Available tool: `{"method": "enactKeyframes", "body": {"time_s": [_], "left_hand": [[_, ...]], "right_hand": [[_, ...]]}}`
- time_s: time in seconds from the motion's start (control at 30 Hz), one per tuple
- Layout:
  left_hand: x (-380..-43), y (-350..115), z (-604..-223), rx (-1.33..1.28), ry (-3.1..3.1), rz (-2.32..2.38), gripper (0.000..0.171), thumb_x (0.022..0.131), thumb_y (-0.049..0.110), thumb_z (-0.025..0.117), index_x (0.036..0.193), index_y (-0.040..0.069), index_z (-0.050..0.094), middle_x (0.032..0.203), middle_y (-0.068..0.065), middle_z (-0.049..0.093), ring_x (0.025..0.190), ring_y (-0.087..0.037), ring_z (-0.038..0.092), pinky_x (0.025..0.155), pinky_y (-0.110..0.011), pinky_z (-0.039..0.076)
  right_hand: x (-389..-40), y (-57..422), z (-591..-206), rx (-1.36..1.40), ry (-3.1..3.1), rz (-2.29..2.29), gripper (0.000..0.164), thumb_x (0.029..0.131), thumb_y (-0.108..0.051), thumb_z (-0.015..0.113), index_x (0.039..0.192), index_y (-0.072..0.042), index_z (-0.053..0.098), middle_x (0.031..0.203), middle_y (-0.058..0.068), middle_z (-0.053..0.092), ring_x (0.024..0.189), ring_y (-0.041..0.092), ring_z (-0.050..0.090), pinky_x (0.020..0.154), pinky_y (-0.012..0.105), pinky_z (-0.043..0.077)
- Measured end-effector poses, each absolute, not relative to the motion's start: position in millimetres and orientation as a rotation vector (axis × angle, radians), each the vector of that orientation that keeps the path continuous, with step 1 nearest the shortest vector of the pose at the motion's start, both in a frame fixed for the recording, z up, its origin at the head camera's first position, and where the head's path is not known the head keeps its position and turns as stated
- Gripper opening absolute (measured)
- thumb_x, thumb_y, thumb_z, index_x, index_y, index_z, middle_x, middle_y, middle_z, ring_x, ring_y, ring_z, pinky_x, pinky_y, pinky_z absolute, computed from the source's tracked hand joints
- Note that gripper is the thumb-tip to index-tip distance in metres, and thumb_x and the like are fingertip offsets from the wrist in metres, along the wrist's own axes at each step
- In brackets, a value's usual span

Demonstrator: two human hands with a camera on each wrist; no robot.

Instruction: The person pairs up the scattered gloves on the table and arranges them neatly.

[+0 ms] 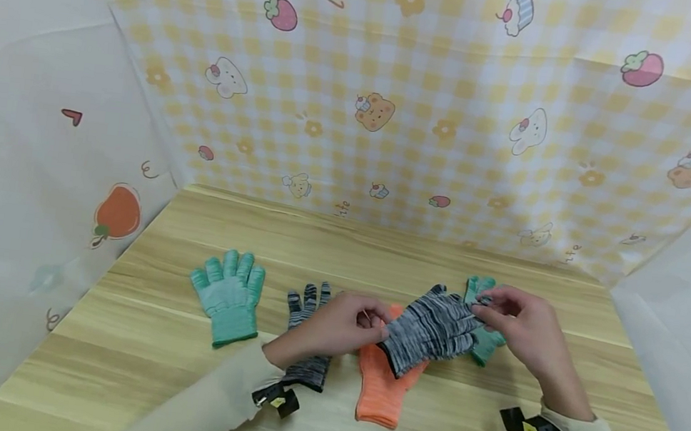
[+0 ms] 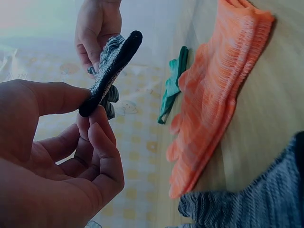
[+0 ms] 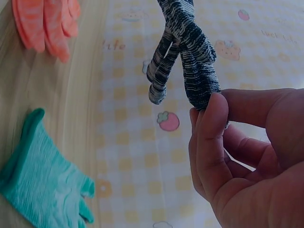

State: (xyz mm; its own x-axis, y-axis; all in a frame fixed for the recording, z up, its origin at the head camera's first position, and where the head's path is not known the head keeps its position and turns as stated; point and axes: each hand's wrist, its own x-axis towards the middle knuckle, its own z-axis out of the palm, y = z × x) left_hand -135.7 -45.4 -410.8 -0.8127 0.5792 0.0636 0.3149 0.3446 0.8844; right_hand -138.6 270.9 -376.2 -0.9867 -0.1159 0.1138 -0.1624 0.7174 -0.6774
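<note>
A black-and-grey knitted glove (image 1: 431, 330) is stretched between my two hands above the table. My left hand (image 1: 348, 324) pinches its dark cuff edge between thumb and fingers, as the left wrist view shows (image 2: 107, 78). At the other end, my right hand (image 1: 522, 327) pinches a fingertip of the same glove (image 3: 199, 76). Beneath the held glove lies an orange glove (image 1: 380, 392), partly covered from above. A second black-and-grey glove (image 1: 310, 369) rests under my left forearm, its middle hidden by that hand.
One green glove (image 1: 230, 302) lies flat at the left of the wooden table (image 1: 127, 361). Another green glove (image 1: 485, 344) lies behind my right hand, partly hidden. A yellow checked cloth (image 1: 418, 152) hangs along the back, with white cloth walls at both sides.
</note>
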Motion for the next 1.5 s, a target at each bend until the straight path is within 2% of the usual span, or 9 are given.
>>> {"method": "enactKeyframes", "body": {"time_s": [0.17, 0.43, 0.7, 0.83, 1.0, 1.17, 1.5], "left_hand": [[-131.3, -56.8, -414.5, 0.789, 2.355, 1.439, 0.012, 0.095, 0.024, 0.064, 0.104, 0.020, 0.070, 0.085, 0.009, 0.063, 0.072, -0.009, 0.058, 0.063, -0.025, 0.048], [-121.5, -71.5, -419.7, 0.776, 2.348, 1.435, 0.016, 0.095, 0.024, 0.064, 0.109, 0.017, 0.069, 0.088, 0.008, 0.064, 0.076, -0.009, 0.060, 0.067, -0.025, 0.050], [-107.9, -81.1, -428.4, 0.745, 2.375, 1.436, 0.015, 0.093, 0.023, 0.067, 0.107, 0.019, 0.068, 0.085, 0.009, 0.063, 0.073, -0.007, 0.059, 0.065, -0.024, 0.051], [-99.3, -83.6, -433.3, 0.746, 2.352, 1.454, 0.017, 0.091, 0.019, 0.068, 0.108, 0.015, 0.068, 0.083, 0.008, 0.063, 0.069, -0.006, 0.058, 0.062, -0.022, 0.050], [-93.5, -86.6, -439.8, 0.741, 2.319, 1.454, 0.026, 0.091, 0.017, 0.068, 0.116, 0.013, 0.066, 0.081, 0.008, 0.064, 0.065, -0.005, 0.058, 0.061, -0.021, 0.049], [-89.8, -89.8, -443.1, 0.722, 2.281, 1.455, 0.040, 0.089, 0.018, 0.071, 0.127, 0.011, 0.060, 0.083, 0.008, 0.064, 0.068, -0.006, 0.060, 0.065, -0.023, 0.051], [-80.9, -93.8, -444.3, 0.679, 2.231, 1.456, 0.052, 0.090, 0.022, 0.072, 0.136, 0.009, 0.052, 0.086, 0.008, 0.063, 0.075, -0.005, 0.062, 0.071, -0.023, 0.052]], "right_hand": [[-142.8, 260.7, -375.9, 0.263, -2.863, 1.180, 0.026, 0.090, -0.035, 0.072, 0.107, -0.015, 0.070, 0.082, 0.002, 0.069, 0.069, 0.017, 0.067, 0.059, 0.034, 0.053], [-149.8, 245.3, -382.7, 0.333, -2.862, 1.236, 0.026, 0.090, -0.032, 0.073, 0.108, -0.013, 0.070, 0.083, 0.002, 0.069, 0.069, 0.022, 0.067, 0.059, 0.031, 0.052], [-149.7, 231.1, -387.1, 0.418, -2.861, 1.222, 0.021, 0.091, -0.028, 0.072, 0.107, -0.014, 0.070, 0.079, -0.001, 0.068, 0.064, 0.015, 0.066, 0.057, 0.031, 0.051], [-150.0, 223.3, -389.3, 0.447, -2.859, 1.220, 0.019, 0.091, -0.025, 0.072, 0.106, -0.014, 0.070, 0.079, -0.001, 0.069, 0.063, 0.015, 0.065, 0.057, 0.031, 0.051], [-152.7, 212.4, -390.9, 0.468, -2.874, 1.246, 0.018, 0.090, -0.022, 0.074, 0.105, -0.014, 0.070, 0.079, -0.002, 0.069, 0.065, 0.018, 0.066, 0.060, 0.033, 0.053], [-155.1, 204.7, -391.3, 0.517, -2.871, 1.252, 0.018, 0.089, -0.024, 0.074, 0.105, -0.015, 0.070, 0.078, -0.003, 0.069, 0.065, 0.015, 0.065, 0.059, 0.032, 0.051], [-161.6, 188.0, -393.3, 0.567, -2.866, 1.266, 0.016, 0.089, -0.023, 0.074, 0.104, -0.019, 0.070, 0.080, -0.004, 0.069, 0.066, 0.013, 0.066, 0.067, 0.034, 0.053]]}}
